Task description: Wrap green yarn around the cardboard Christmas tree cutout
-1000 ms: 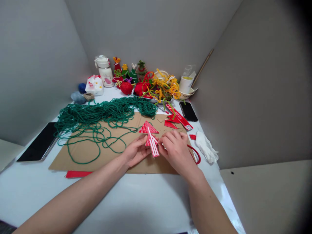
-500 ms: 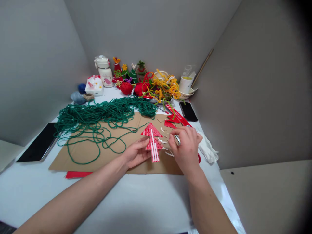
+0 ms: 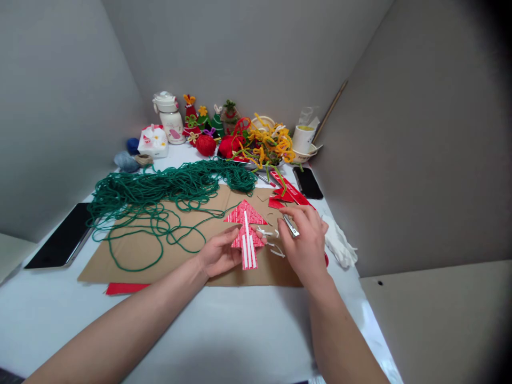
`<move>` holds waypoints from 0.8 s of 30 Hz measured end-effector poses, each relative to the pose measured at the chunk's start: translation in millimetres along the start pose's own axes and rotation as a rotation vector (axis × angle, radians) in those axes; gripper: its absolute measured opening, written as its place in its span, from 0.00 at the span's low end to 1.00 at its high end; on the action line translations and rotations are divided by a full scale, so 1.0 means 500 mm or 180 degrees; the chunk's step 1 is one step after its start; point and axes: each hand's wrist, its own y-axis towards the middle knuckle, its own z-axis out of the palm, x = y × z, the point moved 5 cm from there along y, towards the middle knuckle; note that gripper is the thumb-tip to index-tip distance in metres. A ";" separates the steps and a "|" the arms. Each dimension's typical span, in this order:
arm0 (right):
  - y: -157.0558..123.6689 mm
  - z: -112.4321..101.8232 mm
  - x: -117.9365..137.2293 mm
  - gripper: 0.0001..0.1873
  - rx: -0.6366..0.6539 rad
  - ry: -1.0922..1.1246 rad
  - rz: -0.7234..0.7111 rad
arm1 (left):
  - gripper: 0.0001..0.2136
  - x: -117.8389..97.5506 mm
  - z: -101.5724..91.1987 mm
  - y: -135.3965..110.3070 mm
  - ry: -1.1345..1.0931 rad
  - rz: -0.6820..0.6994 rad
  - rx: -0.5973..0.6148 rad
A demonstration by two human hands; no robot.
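My left hand [image 3: 219,252] pinches the left side of a red tree-shaped card cutout [image 3: 245,222] that has white strips down its middle. The cutout is lifted a little above a brown cardboard sheet [image 3: 160,256]. To the right of the cutout, my right hand [image 3: 304,240] is closed round red-handled scissors [image 3: 290,224] whose metal blades stick out toward the cutout. Small white paper scraps [image 3: 274,242] lie on the cardboard between the two hands.
A tangle of green cord [image 3: 160,186] spreads over the cardboard's far left. A tablet [image 3: 60,240] lies at left, a phone [image 3: 307,182] and white gloves [image 3: 339,244] at right. Red card pieces [image 3: 288,194], pipe cleaners [image 3: 266,144], a cup [image 3: 302,138] and small ornaments [image 3: 208,125] crowd the back.
My right hand left the tree cutout, moved right and now holds the scissors by it. The left hand kept hold of the cutout and turned it more upright. White scraps now lie beside it.
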 end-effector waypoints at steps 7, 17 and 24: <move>-0.008 0.001 0.041 0.08 0.0348 0.0629 -0.0342 | 0.14 0.007 -0.014 -0.002 0.0322 0.0007 -0.0320; -0.013 0.010 0.052 0.06 0.0406 0.0605 -0.0332 | 0.13 0.019 -0.001 -0.004 0.0622 -0.0135 -0.0216; -0.015 0.017 0.051 0.05 0.0477 0.0571 -0.0332 | 0.13 0.019 0.000 -0.002 0.0696 -0.0023 -0.0220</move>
